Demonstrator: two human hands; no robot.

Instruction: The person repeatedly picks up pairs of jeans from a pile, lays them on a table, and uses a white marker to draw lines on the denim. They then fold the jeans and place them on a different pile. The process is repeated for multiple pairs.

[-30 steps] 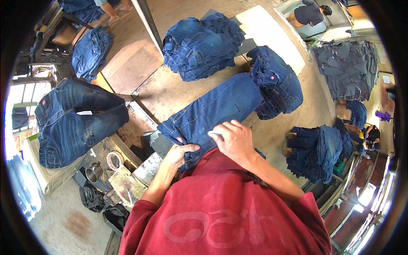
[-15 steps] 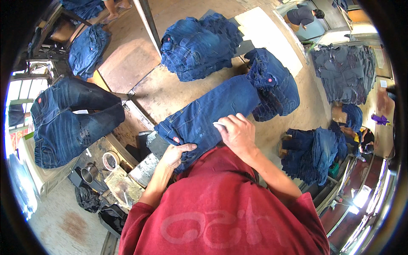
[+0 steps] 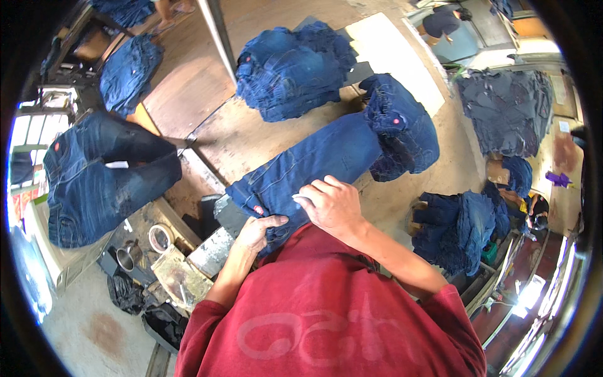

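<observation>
A pair of blue jeans (image 3: 314,154) lies stretched lengthwise in front of me, its waist end near my body and its far end beside a heap of denim (image 3: 402,125). My left hand (image 3: 256,234) grips the waist end beside a small red tag, thumb on top and fingers hidden underneath. Over the near side of the jeans, my right hand (image 3: 333,204) is closed with bent fingers. A small pale edge shows by its thumb, but I cannot make out what it is.
Another pile of jeans (image 3: 292,72) sits beyond. Dark jeans (image 3: 113,179) are spread at the left, above a bench with a tape roll (image 3: 161,238) and a metal cup (image 3: 129,256). Grey garments (image 3: 505,110) and more denim (image 3: 455,229) are at the right. A person (image 3: 443,22) is at the far right.
My right hand has moved left and toward me along the jeans, closer to my left hand. My left hand keeps its grip at the waist end.
</observation>
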